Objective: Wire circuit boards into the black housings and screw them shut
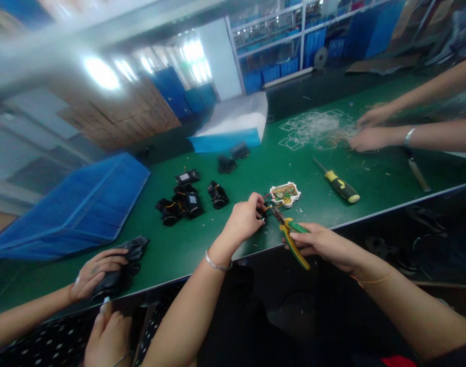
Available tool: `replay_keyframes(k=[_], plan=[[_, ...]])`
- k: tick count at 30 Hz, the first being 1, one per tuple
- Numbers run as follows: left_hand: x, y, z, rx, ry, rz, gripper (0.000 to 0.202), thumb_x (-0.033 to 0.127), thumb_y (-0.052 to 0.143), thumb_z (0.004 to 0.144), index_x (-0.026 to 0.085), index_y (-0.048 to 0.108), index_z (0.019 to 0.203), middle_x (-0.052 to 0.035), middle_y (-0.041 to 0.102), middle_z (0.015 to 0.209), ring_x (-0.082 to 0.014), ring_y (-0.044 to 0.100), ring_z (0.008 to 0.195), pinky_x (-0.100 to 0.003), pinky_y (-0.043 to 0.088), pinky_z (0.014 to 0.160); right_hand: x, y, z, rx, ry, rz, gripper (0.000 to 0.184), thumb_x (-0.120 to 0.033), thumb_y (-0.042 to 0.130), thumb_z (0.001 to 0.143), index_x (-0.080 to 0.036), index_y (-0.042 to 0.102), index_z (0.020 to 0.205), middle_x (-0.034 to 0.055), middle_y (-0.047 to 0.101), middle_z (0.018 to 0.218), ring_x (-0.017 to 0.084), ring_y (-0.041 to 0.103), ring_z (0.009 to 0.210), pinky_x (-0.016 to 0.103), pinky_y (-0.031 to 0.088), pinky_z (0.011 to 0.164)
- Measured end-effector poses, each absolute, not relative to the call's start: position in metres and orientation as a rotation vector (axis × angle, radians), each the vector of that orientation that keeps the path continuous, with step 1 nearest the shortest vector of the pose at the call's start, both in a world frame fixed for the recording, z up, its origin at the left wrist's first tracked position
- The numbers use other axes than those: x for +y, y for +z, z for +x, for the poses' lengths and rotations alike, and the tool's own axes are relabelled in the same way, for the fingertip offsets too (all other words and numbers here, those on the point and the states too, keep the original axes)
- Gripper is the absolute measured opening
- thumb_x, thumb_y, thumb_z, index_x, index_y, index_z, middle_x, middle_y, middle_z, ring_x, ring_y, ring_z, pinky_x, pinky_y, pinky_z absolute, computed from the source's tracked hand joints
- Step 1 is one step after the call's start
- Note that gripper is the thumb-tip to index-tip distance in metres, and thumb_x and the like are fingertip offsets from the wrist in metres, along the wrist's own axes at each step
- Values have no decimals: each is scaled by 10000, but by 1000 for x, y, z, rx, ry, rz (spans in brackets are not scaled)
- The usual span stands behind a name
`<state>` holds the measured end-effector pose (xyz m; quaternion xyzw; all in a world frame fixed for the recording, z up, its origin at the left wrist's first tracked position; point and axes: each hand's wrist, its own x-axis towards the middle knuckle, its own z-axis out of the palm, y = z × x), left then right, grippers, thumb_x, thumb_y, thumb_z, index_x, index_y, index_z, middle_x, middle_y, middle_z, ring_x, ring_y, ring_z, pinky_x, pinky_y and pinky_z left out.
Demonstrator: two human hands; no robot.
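My left hand [245, 218] is closed in a pinch on a small black part with thin wires [264, 209] at the green table's front edge. My right hand [320, 241] is wrapped round the yellow-green handles of a pair of cutting pliers [290, 233], whose jaws point at the wires by my left fingers. A white-rimmed housing with a circuit board [285, 194] lies on the table just behind the pliers' tip, joined to the wires.
A heap of black parts [185, 201] lies left of my hands, with two more [233, 158] further back. A yellow-black screwdriver [338, 184] lies to the right. Blue bins [80, 209] [233, 125] stand on the table. Other people's hands work at the left [97, 270] and right [370, 130].
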<state>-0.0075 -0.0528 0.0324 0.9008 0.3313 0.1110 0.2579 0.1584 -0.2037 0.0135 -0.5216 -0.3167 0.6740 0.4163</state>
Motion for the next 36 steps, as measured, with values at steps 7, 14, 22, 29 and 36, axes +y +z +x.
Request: replay_keyframes(k=[7,14,22,29,36], plan=[[-53,34,-8,916,301,2376,469,48,649,647,225,429,1021,1,673,960,-114,634,701,-229,485,649,-195,10,162,-813,1728,-1364,322,-383,580,843,-176,596,1088,84,669,998,203,630,945,387,470,866],[-52,32,-8,897,310,2424,474,53,649,640,230,432,1022,13,673,956,-111,624,692,-228,480,655,-191,7,162,-829,1730,-1359,328,-397,592,834,-173,594,1073,92,667,1005,208,632,941,372,482,838],[-53,35,-9,873,296,2428,465,58,640,647,237,434,1024,19,684,965,-118,625,709,-232,476,661,-192,6,161,-806,1727,-1341,303,-399,584,837,-163,588,1026,99,662,1002,204,640,920,355,489,812],[-52,33,-9,837,304,2464,450,58,637,646,242,439,1006,38,685,965,-112,621,703,-225,466,658,-192,5,158,-839,1686,-1374,287,-383,553,855,-155,572,1027,92,657,986,205,636,918,355,496,806],[-49,31,-11,797,294,2482,446,46,633,643,253,463,999,47,690,975,-123,636,748,-233,485,710,-193,12,153,-827,1645,-1460,237,-352,506,880,-148,555,990,93,642,979,192,639,881,305,503,739]])
